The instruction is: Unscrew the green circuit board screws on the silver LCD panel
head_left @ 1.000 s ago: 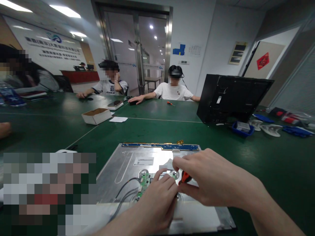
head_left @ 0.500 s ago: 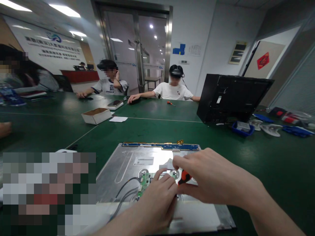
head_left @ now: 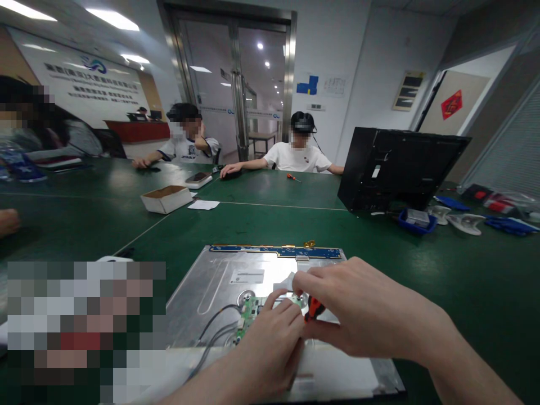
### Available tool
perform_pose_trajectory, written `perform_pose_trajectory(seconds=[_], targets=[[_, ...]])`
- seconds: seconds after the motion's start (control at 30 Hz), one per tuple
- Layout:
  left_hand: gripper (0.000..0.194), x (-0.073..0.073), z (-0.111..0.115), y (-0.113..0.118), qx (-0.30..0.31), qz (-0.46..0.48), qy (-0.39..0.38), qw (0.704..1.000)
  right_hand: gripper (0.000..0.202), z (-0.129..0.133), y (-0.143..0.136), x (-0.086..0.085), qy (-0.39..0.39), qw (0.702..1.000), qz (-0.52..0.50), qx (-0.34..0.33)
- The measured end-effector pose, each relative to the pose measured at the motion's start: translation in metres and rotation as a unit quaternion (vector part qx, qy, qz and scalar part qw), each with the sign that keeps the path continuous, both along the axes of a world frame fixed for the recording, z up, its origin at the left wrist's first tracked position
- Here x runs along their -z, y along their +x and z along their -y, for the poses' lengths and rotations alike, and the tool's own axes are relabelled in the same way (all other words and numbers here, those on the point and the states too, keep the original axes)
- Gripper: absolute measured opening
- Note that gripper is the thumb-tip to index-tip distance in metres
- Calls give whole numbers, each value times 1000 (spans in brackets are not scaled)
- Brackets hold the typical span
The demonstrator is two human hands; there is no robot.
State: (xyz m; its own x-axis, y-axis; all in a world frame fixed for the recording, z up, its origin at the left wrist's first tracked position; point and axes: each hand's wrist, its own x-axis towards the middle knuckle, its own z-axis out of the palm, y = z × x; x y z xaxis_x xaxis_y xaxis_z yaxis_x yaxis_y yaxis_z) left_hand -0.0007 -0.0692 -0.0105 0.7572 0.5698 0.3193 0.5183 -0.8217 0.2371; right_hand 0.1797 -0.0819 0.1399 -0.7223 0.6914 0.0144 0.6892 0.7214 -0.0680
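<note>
A silver LCD panel (head_left: 211, 281) lies back side up on the table in front of me, with a blue circuit strip (head_left: 253, 251) along its far edge. A small green circuit board (head_left: 250, 310) sits at its middle, with dark cables (head_left: 213, 329) running off to the left. My right hand (head_left: 354, 304) is closed around the orange and black handle of a screwdriver (head_left: 314, 309), held over the board's right end. Against the board rests my left hand (head_left: 276, 329), fingers bent and close together beside the screwdriver. The tool's tip and my left fingertips are hidden.
A black monitor housing (head_left: 400, 169) stands at the right, near a blue tray (head_left: 417, 221) and blue gloves (head_left: 510, 225). Left of centre is a white open box (head_left: 166, 199) beside paper (head_left: 203, 205). Another screwdriver (head_left: 293, 178) lies farther back. Several people sit around the table.
The screwdriver handle has turned a little, and the fingers of my right hand have shifted slightly left. My left hand stays in place on the board.
</note>
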Motion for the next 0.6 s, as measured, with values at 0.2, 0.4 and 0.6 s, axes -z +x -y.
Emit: perform_pose_trajectory(seconds=[0.2,0.4,0.6], targets=[[25,-2,0,0,-4,-1,-5,1000,6,-2,0,2,1,1000,4,9],[24,-4,1,0,3,-8,-2,1000,14,2,0,0,-22,1000,-18,-10],[23,-3,1,1,-7,-10,-3,1000,10,-1,-1,2,-6,1000,-7,20]])
